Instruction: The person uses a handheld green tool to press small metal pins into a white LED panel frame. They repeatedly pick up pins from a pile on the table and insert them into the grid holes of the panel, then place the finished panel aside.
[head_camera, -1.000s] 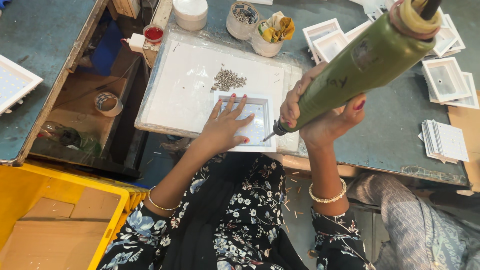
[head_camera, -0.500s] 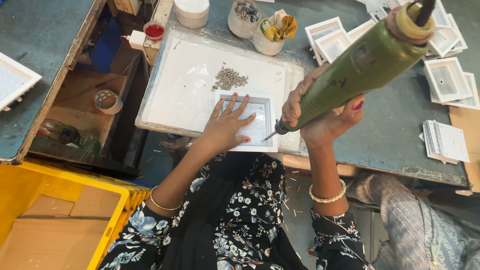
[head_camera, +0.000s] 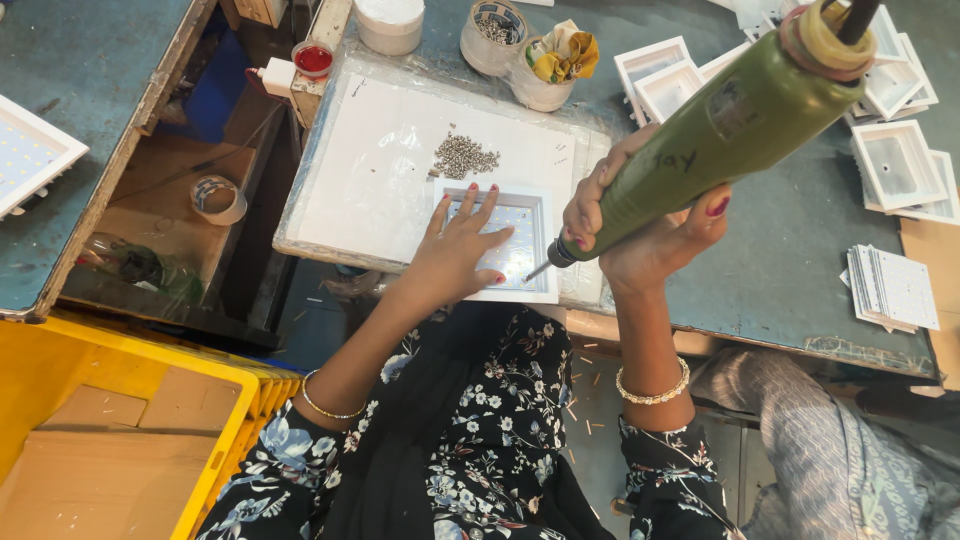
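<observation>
Floral black fabric is covering the lap nearest the camera, with a yellow crate (head_camera: 120, 420) of cardboard sitting just to the left of it. Beyond the lap, the left hand (head_camera: 462, 250) is lying flat with its fingers spread, pressing down on a square white panel light (head_camera: 512, 243) that is resting at the near edge of a white work mat (head_camera: 390, 170). The right hand (head_camera: 640, 225) is wrapping closed around the lower end of a green electric screwdriver (head_camera: 715, 135), which is tilting steeply, its bit pointing down at the panel light's right-hand rim; whether the tip is touching cannot be told. A gold bangle is circling each wrist. Farther along the mat, a small heap of screws (head_camera: 463, 157) is lying just behind the panel. Farther still, white cups (head_camera: 495, 35) are standing along the back of the bench, one stuffed with a yellow cloth, while empty white frames (head_camera: 895, 160) are lying scattered to the right, near a stack of thin plates (head_camera: 892, 288).
</observation>
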